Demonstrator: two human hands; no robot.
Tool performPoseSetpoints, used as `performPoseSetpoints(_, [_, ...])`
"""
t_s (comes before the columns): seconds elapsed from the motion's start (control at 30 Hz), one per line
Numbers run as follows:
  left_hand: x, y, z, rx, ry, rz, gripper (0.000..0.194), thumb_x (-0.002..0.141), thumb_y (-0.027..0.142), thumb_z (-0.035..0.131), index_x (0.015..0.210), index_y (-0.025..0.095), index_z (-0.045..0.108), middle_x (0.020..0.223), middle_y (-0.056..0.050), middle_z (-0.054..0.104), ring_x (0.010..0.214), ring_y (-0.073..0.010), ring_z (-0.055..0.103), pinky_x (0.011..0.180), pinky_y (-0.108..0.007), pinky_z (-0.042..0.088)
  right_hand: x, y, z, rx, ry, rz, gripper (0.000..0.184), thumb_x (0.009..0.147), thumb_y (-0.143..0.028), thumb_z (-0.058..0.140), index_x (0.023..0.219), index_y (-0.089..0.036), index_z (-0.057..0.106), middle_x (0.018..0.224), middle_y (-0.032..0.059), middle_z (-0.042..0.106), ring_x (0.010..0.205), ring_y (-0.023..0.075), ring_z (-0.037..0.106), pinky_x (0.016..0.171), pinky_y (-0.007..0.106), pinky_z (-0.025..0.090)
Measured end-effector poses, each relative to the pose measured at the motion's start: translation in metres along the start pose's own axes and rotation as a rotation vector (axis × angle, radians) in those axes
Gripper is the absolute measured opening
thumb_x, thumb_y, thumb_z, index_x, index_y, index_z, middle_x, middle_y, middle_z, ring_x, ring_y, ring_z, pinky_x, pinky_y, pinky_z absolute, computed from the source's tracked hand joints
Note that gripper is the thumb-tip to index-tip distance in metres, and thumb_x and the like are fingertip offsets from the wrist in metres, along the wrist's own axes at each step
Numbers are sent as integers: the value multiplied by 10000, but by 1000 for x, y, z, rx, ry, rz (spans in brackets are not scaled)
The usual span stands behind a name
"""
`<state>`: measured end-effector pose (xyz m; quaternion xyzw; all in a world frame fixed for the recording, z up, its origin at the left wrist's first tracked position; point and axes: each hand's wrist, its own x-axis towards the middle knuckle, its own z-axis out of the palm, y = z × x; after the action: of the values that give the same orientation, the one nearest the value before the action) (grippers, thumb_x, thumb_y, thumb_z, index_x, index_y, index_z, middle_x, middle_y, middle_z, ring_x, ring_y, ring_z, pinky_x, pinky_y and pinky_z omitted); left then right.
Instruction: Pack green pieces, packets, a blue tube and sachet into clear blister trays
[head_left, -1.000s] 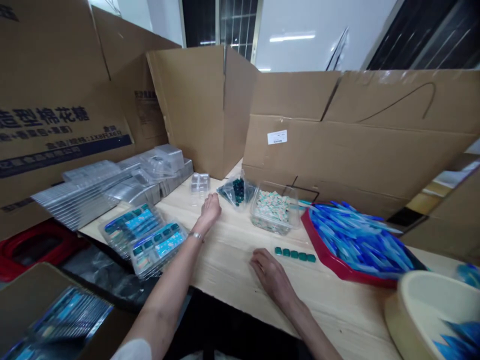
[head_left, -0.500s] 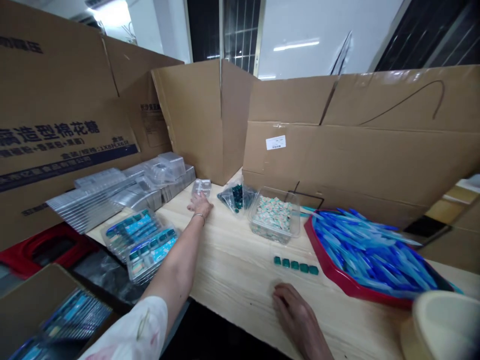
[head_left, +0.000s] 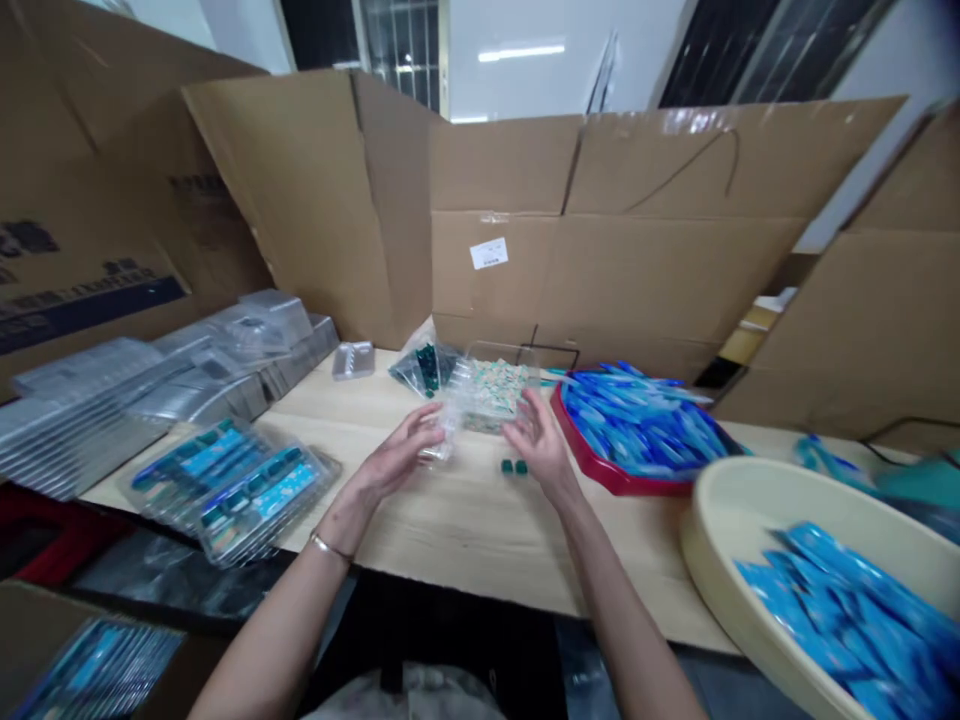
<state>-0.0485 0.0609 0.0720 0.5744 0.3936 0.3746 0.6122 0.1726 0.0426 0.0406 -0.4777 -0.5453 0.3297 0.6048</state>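
Above the wooden table I hold a small clear plastic tray (head_left: 450, 428) between both hands. My left hand (head_left: 394, 458) grips its left end with curled fingers. My right hand (head_left: 538, 447) closes on its right side, though motion blur hides the exact hold. A short row of small green squares (head_left: 514, 466) lies on the table just below my right hand. Just behind the hands stand a clear tub of pale pieces (head_left: 495, 385) and a bag of dark green pieces (head_left: 422, 365).
A red tray of blue packets (head_left: 600, 470) sits to the right, and a cream bowl (head_left: 720, 560) with more is at the near right. Stacked clear trays (head_left: 150, 385) and filled packs (head_left: 232, 485) lie left. Another clear tray (head_left: 352, 358) lies by the cardboard boxes (head_left: 637, 260).
My left hand came back from the far clear trays with one tray. My right hand lifted off the table to meet it. The view swung right.
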Motion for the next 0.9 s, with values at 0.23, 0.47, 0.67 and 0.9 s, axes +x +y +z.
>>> performPoseSetpoints(0.23, [-3,-10,23,-566,-493,-383,648,817,602,361,1295,179,473,1368,-193,462,1190,-376,484,781,-490,470,10,1,-24,57,-77,165,534,711,-472,650,1126,-148,562,875,53,651,716,131,606,682,281,511])
performPoseSetpoints(0.47, [4,-40,31,-508,-213,-185,431,765,330,657,1154,196,533,1211,-144,601,930,-274,657,785,-446,513,-30,20,-27,-48,188,238,527,746,-503,596,1104,-124,524,696,-6,576,556,105,524,532,238,452])
performPoseSetpoints(0.67, [31,-53,10,-385,-27,-220,295,767,270,664,1022,162,561,945,-86,703,709,-126,665,672,-251,541,-69,-12,-58,-685,143,56,313,887,-405,446,823,-162,632,774,67,620,727,173,584,711,306,474])
performPoseSetpoints(0.9, [68,-53,25,-279,-105,-288,431,768,351,658,1138,180,518,887,-70,704,540,-74,590,520,-183,485,-24,-52,-133,-1381,-46,25,308,871,-164,445,1133,-149,608,1084,140,631,1014,245,589,837,323,459])
